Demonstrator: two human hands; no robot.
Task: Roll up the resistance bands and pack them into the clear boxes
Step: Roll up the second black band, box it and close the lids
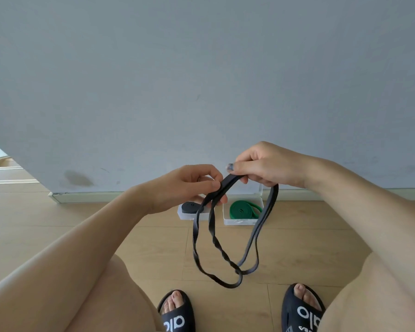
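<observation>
A grey wall [201, 80] fills most of your view, meeting a wooden floor [106, 224] at a pale skirting board. Your bare arms reach forward over your knees, and your feet sit in dark sliders [302, 310] at the bottom edge. Your left hand [189, 185] pinches the black band [213, 238] between thumb and fingertips at its upper end, and your right hand [266, 168] grips the same band just beside it, fingers curled around the strap. From your hands the band hangs in long loose loops above the floor, one strand twisted along its length, the lowest loop dangling between your feet and the boxes. Against the skirting stand two clear boxes, side by side and slightly apart. The right box [240, 221] holds a rolled green band [242, 209], its loose end running toward the box's right wall. The left box [185, 215], partly hidden behind your left hand and the hanging strap, holds a rolled black band [189, 207].
</observation>
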